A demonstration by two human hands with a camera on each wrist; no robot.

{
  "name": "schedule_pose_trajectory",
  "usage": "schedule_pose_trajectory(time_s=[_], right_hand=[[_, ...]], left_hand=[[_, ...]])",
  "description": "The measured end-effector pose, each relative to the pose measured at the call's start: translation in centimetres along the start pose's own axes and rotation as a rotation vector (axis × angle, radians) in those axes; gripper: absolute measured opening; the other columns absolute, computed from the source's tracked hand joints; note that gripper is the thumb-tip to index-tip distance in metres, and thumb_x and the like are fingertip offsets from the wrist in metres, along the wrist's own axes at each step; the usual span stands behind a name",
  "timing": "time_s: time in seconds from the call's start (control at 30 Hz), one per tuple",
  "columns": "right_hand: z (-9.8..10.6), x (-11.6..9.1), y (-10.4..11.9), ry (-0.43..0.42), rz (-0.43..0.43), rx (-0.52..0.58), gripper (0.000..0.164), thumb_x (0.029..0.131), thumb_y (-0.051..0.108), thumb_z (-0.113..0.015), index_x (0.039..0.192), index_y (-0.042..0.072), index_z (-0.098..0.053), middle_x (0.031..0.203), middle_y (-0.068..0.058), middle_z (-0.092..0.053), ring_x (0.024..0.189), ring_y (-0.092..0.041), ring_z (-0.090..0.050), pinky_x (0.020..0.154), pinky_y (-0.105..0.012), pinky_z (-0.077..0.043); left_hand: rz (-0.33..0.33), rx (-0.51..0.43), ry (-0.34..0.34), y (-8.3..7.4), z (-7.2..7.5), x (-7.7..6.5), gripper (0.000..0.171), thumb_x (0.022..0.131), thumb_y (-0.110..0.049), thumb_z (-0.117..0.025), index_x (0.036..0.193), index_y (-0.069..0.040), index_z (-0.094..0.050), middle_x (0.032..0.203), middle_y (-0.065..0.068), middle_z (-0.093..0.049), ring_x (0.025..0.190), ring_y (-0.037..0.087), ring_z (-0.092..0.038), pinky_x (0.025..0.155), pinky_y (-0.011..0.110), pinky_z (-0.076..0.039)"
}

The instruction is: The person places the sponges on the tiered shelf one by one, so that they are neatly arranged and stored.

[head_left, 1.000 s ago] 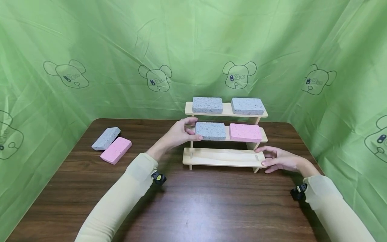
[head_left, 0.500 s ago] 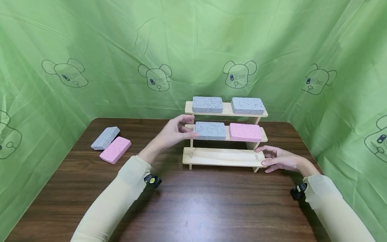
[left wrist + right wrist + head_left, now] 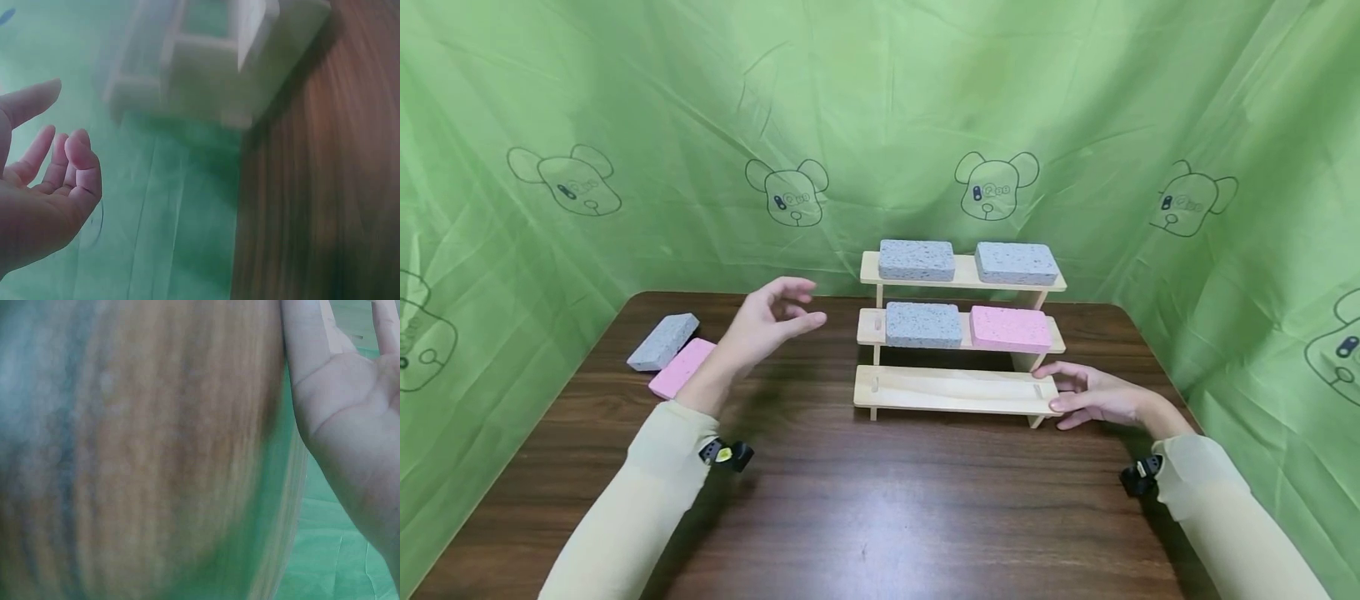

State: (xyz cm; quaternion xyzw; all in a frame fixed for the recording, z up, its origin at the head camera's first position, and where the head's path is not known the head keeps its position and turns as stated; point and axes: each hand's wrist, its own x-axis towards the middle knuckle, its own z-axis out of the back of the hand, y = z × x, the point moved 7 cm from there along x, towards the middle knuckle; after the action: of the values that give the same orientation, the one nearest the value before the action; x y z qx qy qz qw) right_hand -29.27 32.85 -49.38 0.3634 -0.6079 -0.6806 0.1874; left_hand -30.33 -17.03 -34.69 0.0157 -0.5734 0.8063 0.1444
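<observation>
My left hand (image 3: pixel 765 323) is in the air left of the rack, fingers loosely bent and holding nothing. The left wrist view shows its thumb and fingers apart, with the rack blurred beyond. My right hand (image 3: pixel 1092 395) grips the right end of the lowest board on a three-tier wooden display rack (image 3: pixel 955 389), thumb at the front edge. On the middle tier a speckled grey block (image 3: pixel 922 324) lies left of a pink block (image 3: pixel 1010 328). Two more grey blocks, one on the left (image 3: pixel 916 259) and one on the right (image 3: pixel 1017 263), occupy the top tier.
At the table's left lie a loose grey block (image 3: pixel 663 342) and a pink block (image 3: pixel 682 368), partly hidden behind my left wrist. Green cloth (image 3: pixel 880 125) with bear-head drawings hangs around the dark wooden table (image 3: pixel 880 508).
My left hand has let go of the grey block on the middle tier and moved left, away from the rack. The right hand keeps its hold, and the blocks have stayed put.
</observation>
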Motion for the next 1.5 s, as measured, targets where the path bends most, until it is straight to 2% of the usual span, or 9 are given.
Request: schedule_pose_trajectory(time_s=[0.23,0.43,0.6,0.77,0.87,0.97,1.1,1.27,1.5], right_hand=[[0.0,-0.1,0.3,0.004,0.005,0.000,0.048,0.099,-0.006,-0.053,0.138,0.023,-0.050,0.127,-0.019,-0.057,0.110,-0.035,-0.064,0.087,-0.059,-0.055],[0.1,-0.1,0.0,-0.005,0.005,0.004,0.049,0.099,-0.005,-0.053,0.139,0.024,-0.050,0.126,-0.020,-0.057,0.110,-0.034,-0.065,0.088,-0.058,-0.055],[0.0,-0.1,0.0,-0.018,-0.004,0.007,0.048,0.099,-0.005,-0.054,0.138,0.023,-0.050,0.126,-0.020,-0.057,0.109,-0.035,-0.064,0.088,-0.058,-0.055],[-0.1,-0.1,0.2,-0.016,0.006,-0.003,0.048,0.099,-0.005,-0.053,0.138,0.022,-0.050,0.127,-0.020,-0.057,0.110,-0.035,-0.064,0.087,-0.059,-0.055],[-0.1,0.0,0.1,-0.016,0.006,-0.012,0.048,0.100,-0.005,-0.053,0.139,0.021,-0.049,0.128,-0.020,-0.057,0.111,-0.034,-0.064,0.088,-0.058,-0.055],[-0.1,0.0,0.1,-0.019,0.001,-0.012,0.047,0.099,-0.005,-0.054,0.139,0.020,-0.048,0.128,-0.020,-0.056,0.111,-0.035,-0.064,0.088,-0.059,-0.055],[-0.1,-0.1,0.1,-0.019,0.001,-0.008,0.047,0.099,-0.004,-0.054,0.139,0.020,-0.048,0.128,-0.021,-0.056,0.111,-0.036,-0.063,0.088,-0.059,-0.055],[-0.2,0.0,0.1,-0.012,0.005,0.000,0.047,0.099,-0.004,-0.055,0.139,0.020,-0.048,0.129,-0.020,-0.056,0.111,-0.036,-0.063,0.088,-0.059,-0.055],[-0.2,0.0,0.2,-0.020,0.003,-0.003,0.047,0.098,-0.003,-0.056,0.139,0.020,-0.049,0.127,-0.020,-0.057,0.110,-0.035,-0.064,0.088,-0.059,-0.055]], left_hand=[[0.044,-0.049,-0.151,2.5,5.3,-1.7,0.050,0.089,-0.023,-0.082,0.132,-0.012,-0.059,0.117,0.004,-0.059,0.096,0.016,-0.064,0.074,0.024,-0.056],[0.080,0.032,-0.266,4.5,9.9,-2.9,0.049,0.090,-0.022,-0.080,0.133,-0.018,-0.059,0.118,-0.006,-0.058,0.102,0.011,-0.061,0.081,0.014,-0.050],[0.149,0.067,-0.357,7.1,13.0,-4.1,0.054,0.089,-0.025,-0.081,0.136,-0.020,-0.057,0.125,-0.008,-0.056,0.114,0.015,-0.056,0.081,0.012,-0.048],[0.214,0.064,-0.483,9.7,15.8,-5.4,0.064,0.087,-0.020,-0.083,0.143,-0.020,-0.052,0.131,-0.004,-0.053,0.123,0.018,-0.051,0.091,0.012,-0.046],[0.264,0.112,-0.547,11.3,17.4,-6.3,0.072,0.087,-0.024,-0.083,0.149,-0.019,-0.047,0.143,0.006,-0.049,0.131,0.020,-0.045,0.105,0.022,-0.040],[0.310,0.181,-0.568,12.6,18.6,-7.3,0.083,0.086,-0.032,-0.083,0.155,-0.020,-0.040,0.157,0.012,-0.037,0.142,0.025,-0.034,0.115,0.038,-0.031],[0.339,0.201,-0.540,14.3,19.5,-8.2,0.093,0.085,-0.035,-0.083,0.161,-0.019,-0.030,0.166,0.016,-0.020,0.150,0.035,-0.019,0.121,0.052,-0.019],[0.380,0.234,-0.529,16.2,20.4,-9.4,0.100,0.085,-0.037,-0.083,0.162,-0.015,-0.025,0.167,0.016,-0.016,0.149,0.043,-0.017,0.119,0.058,-0.020],[0.430,0.192,-0.539,18.2,20.7,-10.5,0.102,0.084,-0.038,-0.084,0.163,-0.016,-0.023,0.166,0.021,-0.016,0.150,0.041,-0.019,0.119,0.054,-0.022]])
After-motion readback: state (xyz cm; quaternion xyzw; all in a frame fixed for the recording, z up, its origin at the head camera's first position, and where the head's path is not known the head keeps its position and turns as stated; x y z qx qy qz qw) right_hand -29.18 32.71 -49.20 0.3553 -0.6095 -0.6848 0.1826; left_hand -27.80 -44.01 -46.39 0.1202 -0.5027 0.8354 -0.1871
